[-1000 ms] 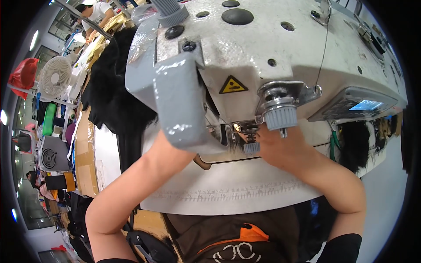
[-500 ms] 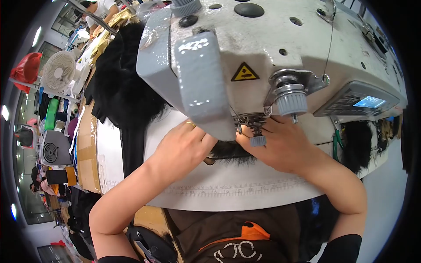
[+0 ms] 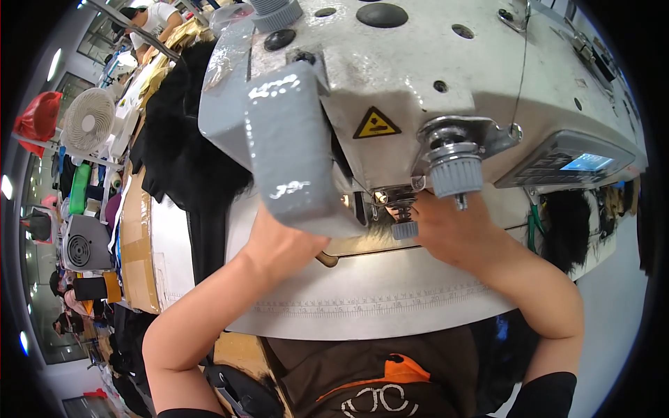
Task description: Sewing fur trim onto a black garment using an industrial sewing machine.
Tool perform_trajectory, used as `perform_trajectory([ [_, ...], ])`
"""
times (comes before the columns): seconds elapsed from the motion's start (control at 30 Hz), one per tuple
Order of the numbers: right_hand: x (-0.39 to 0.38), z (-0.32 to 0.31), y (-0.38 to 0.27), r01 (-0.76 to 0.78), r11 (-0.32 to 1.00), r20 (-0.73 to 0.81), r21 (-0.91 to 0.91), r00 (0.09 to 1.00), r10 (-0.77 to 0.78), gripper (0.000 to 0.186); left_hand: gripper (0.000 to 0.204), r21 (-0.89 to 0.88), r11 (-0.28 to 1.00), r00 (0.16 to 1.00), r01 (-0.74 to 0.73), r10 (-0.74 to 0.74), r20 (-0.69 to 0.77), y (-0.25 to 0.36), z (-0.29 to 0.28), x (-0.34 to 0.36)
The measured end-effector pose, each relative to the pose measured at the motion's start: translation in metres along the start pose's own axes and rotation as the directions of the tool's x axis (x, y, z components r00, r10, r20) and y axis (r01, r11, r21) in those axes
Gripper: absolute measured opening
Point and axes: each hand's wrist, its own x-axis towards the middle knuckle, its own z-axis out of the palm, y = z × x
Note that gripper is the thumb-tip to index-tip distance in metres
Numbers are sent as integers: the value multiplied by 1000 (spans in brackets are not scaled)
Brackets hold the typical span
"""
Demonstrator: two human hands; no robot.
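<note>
A white sewing machine (image 3: 390, 73) stands over the pale machine bed, with a grey cover (image 3: 289, 153) at its left front. My left hand (image 3: 289, 240) rests low beside the needle area, its fingers hidden behind that cover. Across from it, my right hand (image 3: 453, 226) lies on the other side of the needle, fingers hidden by the machine head and a tension knob (image 3: 456, 174). Between the hands a small patch of light fuzzy material (image 3: 380, 231) shows at the needle. What either hand holds cannot be made out.
Black furry material (image 3: 188, 132) lies left of the machine. Green-handled snips (image 3: 535, 224) and a black fur piece (image 3: 566, 226) are at the right. A ruler strip (image 3: 362, 306) runs along the bed's front. Farther off are a fan (image 3: 89, 122) and a co-worker (image 3: 157, 24).
The dark fur edge between my hands is no longer visible there; light material shows instead. My left hand has slipped farther behind the grey cover. The view has shifted slightly.
</note>
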Motion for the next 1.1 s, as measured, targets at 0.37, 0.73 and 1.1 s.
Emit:
perform_trajectory([
  [0.37,-9,7,7,-60,954,120,295,992,25,31,21,54,969,964,-240,245,-108,3,-9,-4],
  [0.73,-8,5,9,66,963,49,260,996,-81,20,26,74,953,952,-293,298,-71,-1,-26,0],
  [1.1,-5,9,5,41,954,84,298,994,-69,20,23,158,877,854,-453,478,-206,-7,-23,-5],
])
